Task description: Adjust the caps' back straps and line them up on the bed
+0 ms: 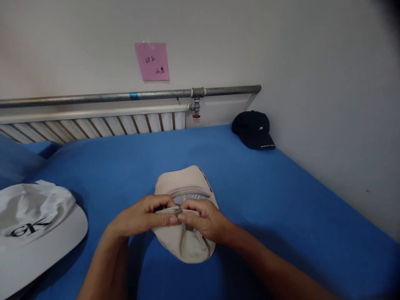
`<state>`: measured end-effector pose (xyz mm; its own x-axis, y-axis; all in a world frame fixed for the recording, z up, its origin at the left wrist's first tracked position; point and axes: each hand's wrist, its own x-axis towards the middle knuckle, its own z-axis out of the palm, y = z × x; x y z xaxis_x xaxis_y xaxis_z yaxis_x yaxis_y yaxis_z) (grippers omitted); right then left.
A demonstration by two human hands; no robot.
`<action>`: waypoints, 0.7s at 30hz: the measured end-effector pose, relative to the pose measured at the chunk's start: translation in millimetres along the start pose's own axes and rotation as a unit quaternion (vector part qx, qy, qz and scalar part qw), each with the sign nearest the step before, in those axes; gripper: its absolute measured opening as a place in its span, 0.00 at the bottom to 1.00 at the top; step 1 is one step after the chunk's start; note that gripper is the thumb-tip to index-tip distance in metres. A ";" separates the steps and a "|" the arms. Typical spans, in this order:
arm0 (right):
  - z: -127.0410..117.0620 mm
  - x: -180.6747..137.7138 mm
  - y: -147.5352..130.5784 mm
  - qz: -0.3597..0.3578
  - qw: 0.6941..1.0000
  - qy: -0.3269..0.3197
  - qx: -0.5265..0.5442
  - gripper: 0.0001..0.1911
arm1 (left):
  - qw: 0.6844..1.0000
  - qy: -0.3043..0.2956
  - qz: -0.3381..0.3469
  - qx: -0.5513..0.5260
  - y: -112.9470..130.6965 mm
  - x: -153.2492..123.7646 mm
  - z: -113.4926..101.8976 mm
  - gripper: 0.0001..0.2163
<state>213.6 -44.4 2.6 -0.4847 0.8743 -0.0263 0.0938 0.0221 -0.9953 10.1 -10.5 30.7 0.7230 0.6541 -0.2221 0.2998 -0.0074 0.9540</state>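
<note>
A beige baseball cap [184,179] is held up in front of me, its brim pointing away and its inside partly showing. My left hand [153,214] pinches the cap's back strap from the left, thumb on top. From the right, my right hand [203,216] grips the same strap, its thumb almost touching the other. A small piece at the strap's middle, perhaps a buckle, sits between the fingertips; its details are mostly covered.
A white cap [40,225] with black letters lies at the left. A dark navy cap [252,130] rests by the right wall. Beneath is a blue sheet [125,166]. Behind run a metal pipe [103,98] and white radiator [115,125], below a pink note [152,61].
</note>
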 end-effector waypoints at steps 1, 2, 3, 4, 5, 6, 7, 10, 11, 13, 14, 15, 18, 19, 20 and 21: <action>-0.1 0.2 0.7 0.005 1.000 0.008 0.001 0.13 | 0.999 0.016 0.002 -0.030 -1.4 -0.2 0.2 0.11; -0.2 0.5 1.6 0.010 1.000 0.016 0.001 0.13 | 0.998 0.032 0.006 -0.061 -2.9 -0.6 0.2 0.12; -0.4 0.9 2.6 0.014 1.000 0.025 0.002 0.13 | 0.995 0.046 0.012 -0.087 -4.3 -1.1 0.0 0.14; -0.6 1.2 3.5 0.018 0.999 0.032 0.005 0.14 | 0.993 0.057 0.017 -0.103 -5.4 -1.7 -0.4 0.15; -0.8 1.5 4.3 0.021 0.999 0.039 0.009 0.14 | 0.992 0.064 0.020 -0.107 -6.0 -2.2 -0.9 0.15; -0.9 1.7 4.8 0.023 0.999 0.045 0.013 0.14 | 0.992 0.070 0.021 -0.102 -6.1 -2.8 -1.4 0.15; -0.9 1.8 4.9 0.023 0.998 0.048 0.015 0.14 | 0.993 0.073 0.018 -0.091 -5.7 -3.4 -1.8 0.14; 0.4 1.1 4.0 0.012 0.999 0.049 -0.003 0.14 | 0.996 0.076 -0.002 -0.045 -2.2 -5.2 -2.1 0.12; 1.2 0.6 3.7 0.007 0.999 0.049 -0.013 0.14 | 0.997 0.076 -0.005 -0.030 -0.7 -5.9 -1.9 0.11; 3.2 -0.6 3.6 0.001 0.998 0.049 -0.030 0.13 | 0.997 0.072 -0.007 -0.004 2.3 -7.0 -1.0 0.11; 4.1 -1.2 3.9 0.001 0.998 0.048 -0.037 0.13 | 0.998 0.069 -0.008 0.006 3.5 -7.3 -0.4 0.11; 4.9 -1.7 4.3 0.002 0.998 0.046 -0.045 0.14 | 0.998 0.065 -0.010 0.013 4.6 -7.4 0.2 0.11; 5.7 -2.5 5.9 -0.001 0.997 0.042 -0.068 0.13 | 0.997 0.066 -0.028 0.029 7.0 -6.8 1.9 0.12; 5.4 -2.6 6.1 -0.002 0.997 0.041 -0.072 0.13 | 0.996 0.070 -0.034 0.034 7.7 -6.5 2.3 0.12; 5.1 -2.7 6.2 -0.003 0.996 0.040 -0.075 0.13 | 0.996 0.073 -0.039 0.039 8.2 -6.2 2.5 0.12; 4.6 -2.6 6.1 -0.003 0.996 0.040 -0.075 0.14 | 0.996 0.072 -0.041 0.043 8.6 -6.1 2.5 0.12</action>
<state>211.4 -48.8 -3.8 -0.4158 0.9094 -0.0062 0.2232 0.0954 -0.9701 9.8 -16.6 39.8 0.5994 0.7563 -0.2620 0.4106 -0.0095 0.9118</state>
